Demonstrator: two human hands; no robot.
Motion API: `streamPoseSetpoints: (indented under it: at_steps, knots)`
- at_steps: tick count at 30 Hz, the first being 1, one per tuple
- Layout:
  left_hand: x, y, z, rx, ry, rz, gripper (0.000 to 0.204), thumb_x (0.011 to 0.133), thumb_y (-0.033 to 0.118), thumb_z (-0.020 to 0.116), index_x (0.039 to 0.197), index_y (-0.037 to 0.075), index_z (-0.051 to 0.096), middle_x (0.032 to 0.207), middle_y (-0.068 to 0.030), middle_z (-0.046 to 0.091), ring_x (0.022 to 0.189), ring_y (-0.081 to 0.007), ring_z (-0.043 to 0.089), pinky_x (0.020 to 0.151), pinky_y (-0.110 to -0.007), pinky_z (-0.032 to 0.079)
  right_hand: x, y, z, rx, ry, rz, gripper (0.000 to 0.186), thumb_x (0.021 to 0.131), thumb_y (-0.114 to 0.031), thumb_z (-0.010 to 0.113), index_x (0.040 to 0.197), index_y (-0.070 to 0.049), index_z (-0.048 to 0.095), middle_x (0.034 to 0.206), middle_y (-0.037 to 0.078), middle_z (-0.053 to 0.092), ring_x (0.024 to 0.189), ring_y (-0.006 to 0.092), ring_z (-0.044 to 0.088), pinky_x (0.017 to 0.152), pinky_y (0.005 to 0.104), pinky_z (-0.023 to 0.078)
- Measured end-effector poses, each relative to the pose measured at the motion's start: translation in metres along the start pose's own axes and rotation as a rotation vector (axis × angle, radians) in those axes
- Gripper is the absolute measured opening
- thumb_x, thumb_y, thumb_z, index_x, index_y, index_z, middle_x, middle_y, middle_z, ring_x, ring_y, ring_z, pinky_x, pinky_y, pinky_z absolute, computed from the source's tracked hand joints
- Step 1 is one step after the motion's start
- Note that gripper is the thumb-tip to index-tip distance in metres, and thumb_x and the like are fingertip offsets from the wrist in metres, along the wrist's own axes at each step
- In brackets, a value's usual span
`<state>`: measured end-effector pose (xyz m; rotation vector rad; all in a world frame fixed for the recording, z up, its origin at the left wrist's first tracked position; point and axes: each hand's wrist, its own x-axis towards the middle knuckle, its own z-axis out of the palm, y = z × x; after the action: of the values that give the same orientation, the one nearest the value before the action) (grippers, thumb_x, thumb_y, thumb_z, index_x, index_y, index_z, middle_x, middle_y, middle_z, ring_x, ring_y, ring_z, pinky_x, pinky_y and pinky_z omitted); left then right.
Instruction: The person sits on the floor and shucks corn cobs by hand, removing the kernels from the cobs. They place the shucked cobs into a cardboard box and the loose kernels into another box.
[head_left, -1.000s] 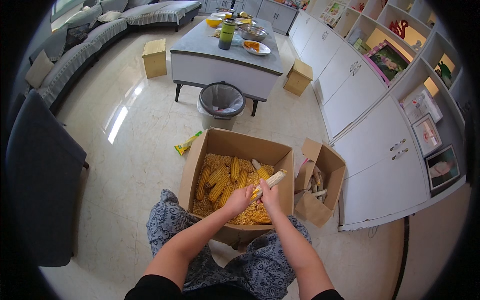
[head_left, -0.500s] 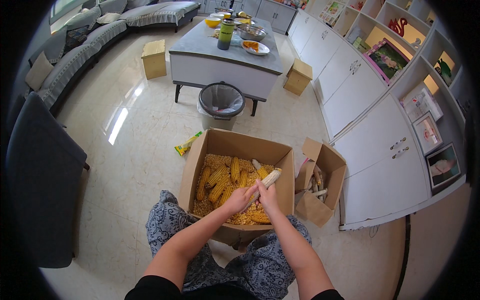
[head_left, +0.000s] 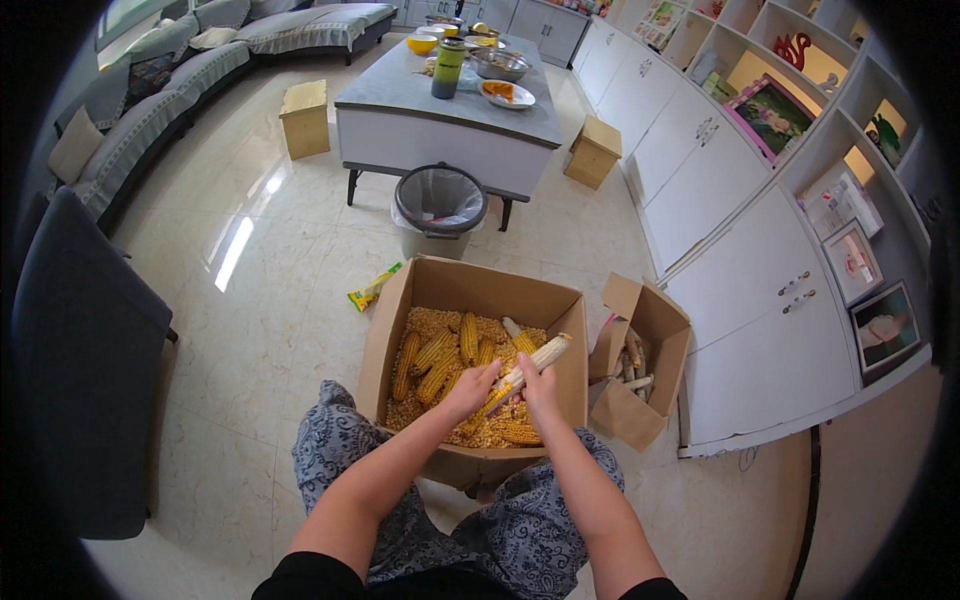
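My right hand is closed on a corn cob, whose upper part is pale and bare and whose lower part has yellow kernels. My left hand is beside that cob, thumb raised; its other fingers are partly hidden, so their grip is unclear. Both hands are over a large cardboard box holding several yellow ears and many loose kernels.
A smaller box with bare cobs stands right; a bin and yellow packet lie beyond. Further back: a table with dishes and two wooden stools. A dark chair stands left, white cabinets right.
The held cob has turned and shifted slightly, showing more yellow at its lower part than half a second ago. My left hand has moved slightly left, away from the cob's upper part.
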<state>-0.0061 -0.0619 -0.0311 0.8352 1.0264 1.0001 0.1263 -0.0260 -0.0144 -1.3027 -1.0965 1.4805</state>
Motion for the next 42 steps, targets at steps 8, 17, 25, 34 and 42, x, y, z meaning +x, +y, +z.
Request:
streamPoseSetpoints:
  at_steps: [8, 17, 25, 34, 42]
  knots:
    - [0.0, -0.01, -0.001, 0.216, 0.007, 0.111, 0.035, 0.095, 0.032, 0.037, 0.099, 0.002, 0.053, 0.072, -0.0074, 0.057, 0.052, -0.0143, 0.054, 0.042, -0.025, 0.044, 0.005, 0.009, -0.003, -0.014, -0.025, 0.007, 0.026, 0.086, -0.023, 0.056, 0.09, -0.001, 0.042, 0.064, 0.007, 0.053, 0.042, 0.012, 0.049, 0.031, 0.024, 0.038]
    - [-0.005, 0.011, 0.0, 0.008, -0.016, -0.04, 0.039, 0.093, 0.038, 0.041, 0.11, 0.004, 0.053, 0.078, -0.0065, 0.058, 0.053, -0.0141, 0.055, 0.043, -0.026, 0.045, 0.012, -0.003, -0.02, 0.119, 0.055, 0.036, 0.024, 0.088, -0.025, 0.054, 0.089, -0.002, 0.046, 0.07, 0.007, 0.055, 0.047, 0.0118, 0.051, 0.032, 0.0229, 0.039]
    - [-0.006, -0.002, 0.004, 0.402, 0.104, 0.24, 0.042, 0.092, 0.037, 0.044, 0.097, -0.002, 0.059, 0.068, -0.0099, 0.057, 0.056, -0.0164, 0.055, 0.053, -0.03, 0.044, 0.012, -0.002, -0.01, 0.096, 0.101, -0.007, 0.028, 0.088, -0.028, 0.052, 0.083, -0.002, 0.048, 0.061, 0.005, 0.049, 0.042, 0.0106, 0.045, 0.033, 0.0231, 0.036]
    - [-0.003, -0.005, -0.009, 0.102, 0.132, -0.045, 0.046, 0.091, 0.041, 0.043, 0.096, 0.0, 0.061, 0.068, -0.0059, 0.056, 0.058, -0.0106, 0.051, 0.048, -0.024, 0.04, 0.009, -0.001, -0.008, 0.069, 0.063, 0.034, 0.029, 0.089, -0.026, 0.052, 0.095, -0.001, 0.04, 0.071, 0.009, 0.054, 0.046, 0.0135, 0.051, 0.032, 0.0241, 0.04]
    - [-0.01, 0.011, 0.0, 0.326, 0.032, 0.005, 0.044, 0.091, 0.04, 0.046, 0.096, -0.001, 0.06, 0.067, -0.0066, 0.056, 0.057, -0.011, 0.051, 0.047, -0.026, 0.04, 0.009, 0.0, -0.011, 0.07, 0.044, 0.039, 0.026, 0.088, -0.025, 0.053, 0.089, -0.001, 0.042, 0.07, 0.008, 0.053, 0.045, 0.0132, 0.051, 0.032, 0.0239, 0.04]
